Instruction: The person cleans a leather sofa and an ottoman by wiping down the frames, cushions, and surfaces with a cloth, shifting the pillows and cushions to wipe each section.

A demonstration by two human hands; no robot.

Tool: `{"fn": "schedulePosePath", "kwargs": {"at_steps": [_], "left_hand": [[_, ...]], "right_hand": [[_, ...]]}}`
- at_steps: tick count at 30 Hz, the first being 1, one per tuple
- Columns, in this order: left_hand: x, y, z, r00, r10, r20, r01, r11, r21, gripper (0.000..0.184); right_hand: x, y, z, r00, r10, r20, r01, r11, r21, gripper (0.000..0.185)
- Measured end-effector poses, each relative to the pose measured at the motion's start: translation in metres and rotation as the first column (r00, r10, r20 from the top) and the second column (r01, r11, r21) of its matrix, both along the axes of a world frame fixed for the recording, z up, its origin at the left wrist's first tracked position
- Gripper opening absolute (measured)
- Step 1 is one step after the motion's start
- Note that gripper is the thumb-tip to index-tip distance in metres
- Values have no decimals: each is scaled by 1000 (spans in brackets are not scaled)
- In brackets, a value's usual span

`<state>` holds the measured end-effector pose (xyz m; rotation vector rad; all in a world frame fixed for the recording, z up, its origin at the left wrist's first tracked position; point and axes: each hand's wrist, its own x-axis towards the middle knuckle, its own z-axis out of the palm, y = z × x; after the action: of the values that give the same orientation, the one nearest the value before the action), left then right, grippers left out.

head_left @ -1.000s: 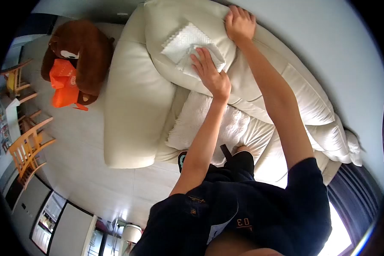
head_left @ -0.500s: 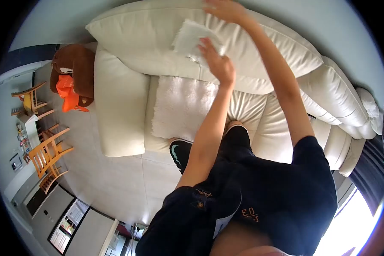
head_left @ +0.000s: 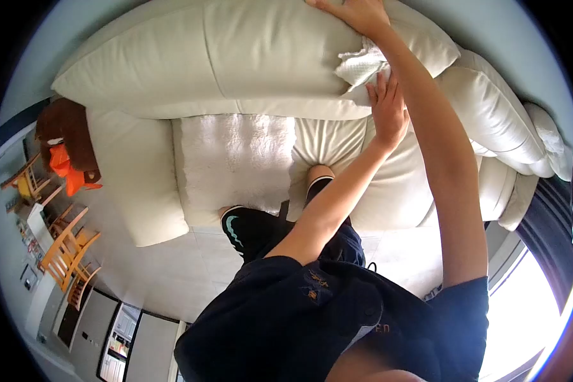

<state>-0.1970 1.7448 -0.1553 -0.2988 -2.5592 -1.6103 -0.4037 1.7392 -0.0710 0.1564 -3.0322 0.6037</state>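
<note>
A small white fluffy cloth (head_left: 361, 67) lies bunched against the cream sofa backrest (head_left: 261, 57). Its right part is hidden behind my right forearm. My left hand (head_left: 389, 113) rests at the cloth's lower edge, fingers spread and pointing up the backrest. Higher up, my right hand (head_left: 356, 14) lies along the top of the backrest with thumb and fingers apart; the frame's upper edge cuts off some of it. Whether either hand pinches any of the cloth cannot be seen.
A fluffy white mat (head_left: 235, 156) covers part of the seat, and my legs in dark clothing are against the seat's front. At the left are a sofa armrest (head_left: 130, 178), a brown plush toy (head_left: 70, 124) with orange fabric, and wooden chairs (head_left: 60, 258).
Both hands and the cloth have moved right along the backrest. The cloth was spread flat and is now bunched up. The view has shifted, so the sofa appears farther left.
</note>
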Motion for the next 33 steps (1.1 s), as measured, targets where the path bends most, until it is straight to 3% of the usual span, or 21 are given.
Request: {"fn": "schedulePosePath", "kwargs": {"at_steps": [3,5,6,7,9,10,13,15,16,17,18,19,20,21,22,23,25,28,30,32,33], "left_hand": [[-2,-5,9,996,42,-76,-41,999,24,46],[0,-17,11,983,-163,-82,175,972,157,37],[14,-17,11,915,-383,127,311,869,385,37],[32,-24,12,784,-611,111,526,748,404,31],[69,-38,16,345,-933,103,823,353,445,25],[76,-60,42,224,-970,91,972,229,52,25],[94,-140,61,190,-948,254,956,237,171,24],[92,-231,48,472,-869,146,757,485,437,30],[93,-274,24,645,-761,70,639,587,497,35],[82,-338,36,824,-565,-41,554,788,269,29],[100,-407,-28,902,-428,-60,394,756,524,27],[97,-475,-15,992,-124,14,113,945,308,37],[95,-543,0,979,181,89,-188,980,71,49],[89,-613,0,928,313,201,-263,934,-242,63],[83,-677,-2,838,535,108,-406,743,-531,68],[71,-726,7,681,643,352,-662,745,-81,52],[35,-789,19,490,722,488,-813,176,555,37],[-37,-818,14,292,901,321,-811,56,582,37],[-85,-818,-19,249,931,267,-942,169,290,39],[-137,-768,-62,369,844,389,-913,250,323,40],[-159,-729,-80,423,802,422,-894,294,337,39]], "right_hand": [[-8,-9,0,992,-85,90,78,994,78,85],[-11,-13,4,988,-102,114,89,989,118,75],[-11,-14,0,991,-75,115,62,992,108,75],[-11,-12,-11,996,-76,46,69,988,141,71],[-9,-1,-36,992,-67,-104,85,980,180,64],[-18,13,-50,996,8,-93,14,973,232,83],[-18,22,-47,998,-34,-44,39,993,115,81],[-12,18,-36,997,-68,41,58,976,212,75],[-15,30,-46,997,64,-45,-48,952,302,74],[-14,37,-49,999,39,-36,-24,935,354,73],[-12,32,-45,999,16,-31,-1,911,413,72],[-12,16,-32,994,-54,91,3,872,490,69],[-25,1,-18,974,-128,185,2,827,562,66],[-33,11,-36,996,78,36,-85,818,569,61],[-50,-26,-17,984,176,-23,-139,847,513,61],[-54,-67,-15,963,265,-56,-211,862,462,60],[-80,-183,-19,860,499,-109,-415,807,420,60],[-111,-357,1,983,166,-83,-115,895,431,56],[-135,-381,-26,996,79,-48,-55,922,382,55],[-140,-361,-38,999,31,-43,-14,936,353,52],[-149,-347,-56,970,140,-197,-65,937,342,47]]}}
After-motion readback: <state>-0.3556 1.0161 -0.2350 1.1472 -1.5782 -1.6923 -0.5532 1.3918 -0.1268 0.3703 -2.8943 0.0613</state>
